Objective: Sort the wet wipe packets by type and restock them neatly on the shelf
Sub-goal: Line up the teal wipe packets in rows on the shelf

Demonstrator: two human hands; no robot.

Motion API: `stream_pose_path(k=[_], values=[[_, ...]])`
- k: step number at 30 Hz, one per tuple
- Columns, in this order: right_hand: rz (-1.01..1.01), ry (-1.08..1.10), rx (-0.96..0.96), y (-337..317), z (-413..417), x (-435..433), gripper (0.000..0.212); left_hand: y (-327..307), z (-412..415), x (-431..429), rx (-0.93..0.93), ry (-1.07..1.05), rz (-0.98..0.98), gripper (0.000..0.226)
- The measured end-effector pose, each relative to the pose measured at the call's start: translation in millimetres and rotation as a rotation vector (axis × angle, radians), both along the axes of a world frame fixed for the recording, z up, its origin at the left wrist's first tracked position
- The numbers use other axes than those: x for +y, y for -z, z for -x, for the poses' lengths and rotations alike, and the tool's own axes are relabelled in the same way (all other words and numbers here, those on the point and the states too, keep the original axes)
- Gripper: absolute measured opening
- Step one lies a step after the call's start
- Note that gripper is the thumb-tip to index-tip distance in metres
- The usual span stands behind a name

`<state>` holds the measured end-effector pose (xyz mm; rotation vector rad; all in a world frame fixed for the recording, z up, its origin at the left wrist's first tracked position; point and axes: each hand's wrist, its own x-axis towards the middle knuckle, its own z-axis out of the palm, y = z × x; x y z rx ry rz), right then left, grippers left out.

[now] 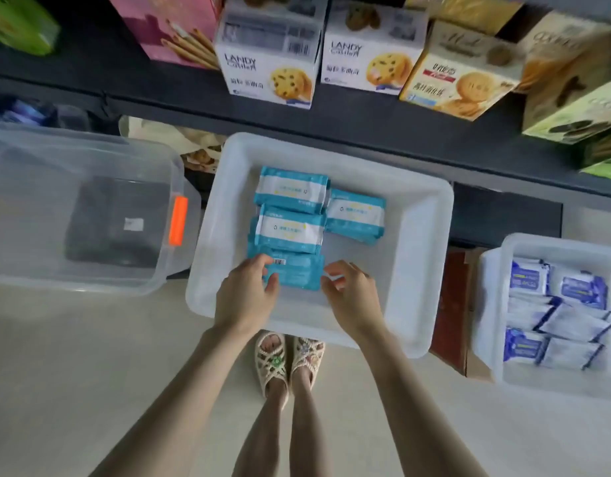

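Stock as I see it from the head camera:

- White tray (pixel 424 270), on the floor below the shelf (pixel 366 129). It holds the teal packets (pixel 292 189): one at the far side, one just right of it, and one nearer that overlaps the nearest packet.
- Nearest packet (pixel 297 271), barcode side up, at the near end of the teal group.
- Left hand (pixel 245 294): thumb and fingers pinch the left end of the nearest packet.
- Right hand (pixel 352 294): fingers curled at the packet's right edge. I cannot tell whether they hold it.
- Second tray (pixel 490 304), well to the right, holding blue-and-white packets (pixel 559 304) in loose rows.
- Clear bin (pixel 90 149) with an orange latch (pixel 177 220), to the left of the white tray.
- Biscuit boxes (pixel 273 63), standing in a row on the shelf.
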<state>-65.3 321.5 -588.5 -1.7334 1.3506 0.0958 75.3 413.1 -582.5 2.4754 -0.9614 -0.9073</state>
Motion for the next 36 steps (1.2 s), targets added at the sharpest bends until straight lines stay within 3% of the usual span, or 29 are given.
stream_pose_path(k=[5, 11, 13, 16, 21, 25, 29, 34, 36], values=[[-0.122, 0.085, 0.050, 88, -6, 7, 0.038, 84, 0, -5, -0.004, -0.188, 0.015, 0.046], [-0.236, 0.226, -0.019, 136, -22, -6, 0.048, 131, -11, -40, -0.064, -0.296, 0.088, 0.085], [-0.270, 0.230, -0.021, 140, -25, -10, 0.046, 136, -16, -44, -0.081, -0.311, 0.106, 0.084], [-0.304, 0.214, -0.045, 144, -24, -10, 0.025, 134, -25, -43, -0.080, -0.323, 0.151, 0.070], [-0.255, 0.258, -0.113, 130, -10, -4, 0.021, 127, -35, -34, -0.003, -0.409, 0.224, 0.053], [-0.254, 0.444, -0.216, 96, 6, -6, 0.022, 95, -28, -25, 0.085, -0.463, 0.313, 0.034], [-0.291, 0.597, -0.379, 36, 24, -6, 0.036, 41, -22, -9, 0.241, -0.619, 0.464, 0.044], [-0.324, 0.527, -0.530, -70, 31, -15, 0.025, -72, -3, -2, 0.501, -0.754, 0.650, 0.047], [-0.321, 0.481, -0.576, -122, 25, -20, 0.019, -121, 6, -3, 0.537, -0.765, 0.708, 0.029]])
